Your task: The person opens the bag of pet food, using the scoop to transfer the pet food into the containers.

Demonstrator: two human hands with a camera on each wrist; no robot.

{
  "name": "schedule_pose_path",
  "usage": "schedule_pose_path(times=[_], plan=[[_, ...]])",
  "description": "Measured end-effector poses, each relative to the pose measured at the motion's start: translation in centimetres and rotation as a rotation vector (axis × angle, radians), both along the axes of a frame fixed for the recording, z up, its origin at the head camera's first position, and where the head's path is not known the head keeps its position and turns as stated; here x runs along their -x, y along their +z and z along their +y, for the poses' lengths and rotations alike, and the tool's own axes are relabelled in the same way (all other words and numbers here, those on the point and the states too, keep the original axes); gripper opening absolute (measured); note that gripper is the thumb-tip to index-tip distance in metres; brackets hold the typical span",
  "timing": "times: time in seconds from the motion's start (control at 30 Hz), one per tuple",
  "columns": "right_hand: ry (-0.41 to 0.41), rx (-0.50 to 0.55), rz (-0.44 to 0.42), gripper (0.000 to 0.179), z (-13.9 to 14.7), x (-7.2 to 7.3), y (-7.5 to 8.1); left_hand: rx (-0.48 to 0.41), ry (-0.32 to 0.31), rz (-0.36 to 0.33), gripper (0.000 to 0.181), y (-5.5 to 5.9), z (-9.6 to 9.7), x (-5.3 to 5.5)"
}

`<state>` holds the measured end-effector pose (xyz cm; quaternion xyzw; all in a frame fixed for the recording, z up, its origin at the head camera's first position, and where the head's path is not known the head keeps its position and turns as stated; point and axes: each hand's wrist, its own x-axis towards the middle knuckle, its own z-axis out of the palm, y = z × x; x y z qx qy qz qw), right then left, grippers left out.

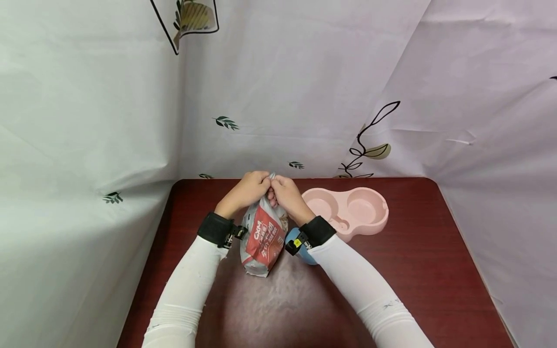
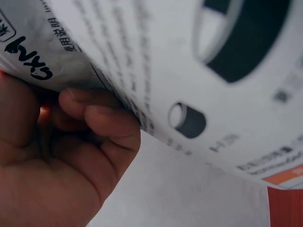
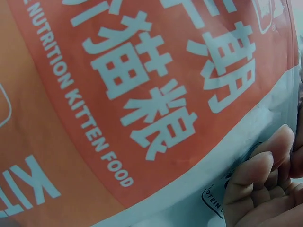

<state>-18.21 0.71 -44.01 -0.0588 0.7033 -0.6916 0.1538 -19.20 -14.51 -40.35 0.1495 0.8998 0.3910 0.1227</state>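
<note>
A white and red bag of kitten food (image 1: 264, 237) stands near the back of the table, its top gathered between both hands. The left hand (image 1: 250, 188) pinches the top edge from one side. Opposite it, the right hand (image 1: 288, 194) pinches the same edge, with the thumbs close together. In the left wrist view, curled fingers (image 2: 111, 120) lie against the bag's printed side. The words "kitten food" show on the bag's front (image 3: 156, 94) in the right wrist view, where the right fingers (image 3: 255, 175) curl at its upper edge.
A pink double bowl (image 1: 378, 224) sits just right of the right hand. Under the right wrist is a rounded blue object (image 1: 308, 257), partly hidden. The dark red table (image 1: 417, 270) ends at a patterned white curtain (image 1: 287, 96) behind and at the sides.
</note>
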Motion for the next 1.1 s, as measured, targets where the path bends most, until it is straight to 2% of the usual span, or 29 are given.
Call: schedule_pose_path(times=[0.53, 0.8, 1.1], plan=[[-0.044, -0.035, 0.050, 0.034, -0.06, -0.15, -0.60, 0.011, 0.033, 0.013, 0.029, 0.16, 0.31, -0.40], [-0.076, -0.245, 0.133, 0.031, 0.17, -0.18, -0.27, 0.034, 0.048, 0.049, 0.031, 0.16, 0.31, -0.44], [-0.100, -0.401, 0.247, 0.031, 0.33, -0.14, -0.11, 0.084, 0.045, 0.100, 0.033, 0.07, 0.31, -0.41]])
